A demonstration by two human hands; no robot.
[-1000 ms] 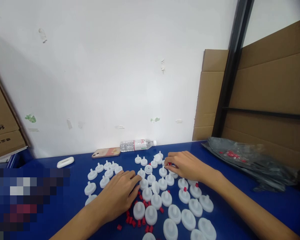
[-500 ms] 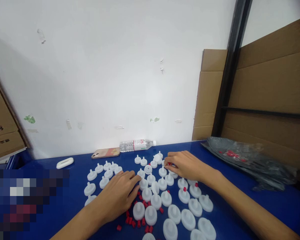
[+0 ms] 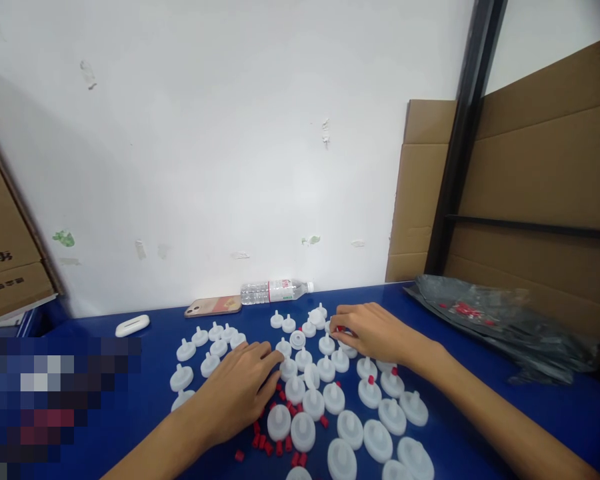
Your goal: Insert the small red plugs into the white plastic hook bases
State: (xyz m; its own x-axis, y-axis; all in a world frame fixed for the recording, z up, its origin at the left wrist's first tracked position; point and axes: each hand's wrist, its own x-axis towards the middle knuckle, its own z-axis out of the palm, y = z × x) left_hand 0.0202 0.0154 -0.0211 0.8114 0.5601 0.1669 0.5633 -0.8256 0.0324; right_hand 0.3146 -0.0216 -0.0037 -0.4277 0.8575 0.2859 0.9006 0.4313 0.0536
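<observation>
Several white round plastic caps (image 3: 351, 427) with short spouts lie spread over a blue table (image 3: 145, 407). Small red plugs (image 3: 266, 445) are scattered among them near the front. My left hand (image 3: 240, 390) rests palm down beside the caps, fingers loosely curled with the tips touching a cap; nothing shows in it. My right hand (image 3: 373, 331) is curled over the far caps, its fingertips pinched on a small red plug (image 3: 339, 328) at a white cap. Some caps (image 3: 367, 389) carry a red plug on the spout.
A water bottle (image 3: 276, 291) lies by the white wall with a phone (image 3: 213, 306) next to it. A white oval case (image 3: 132, 325) sits at the left. A grey plastic bag (image 3: 500, 320) with red plugs lies at the right. Cardboard boxes (image 3: 540, 173) stand on both sides.
</observation>
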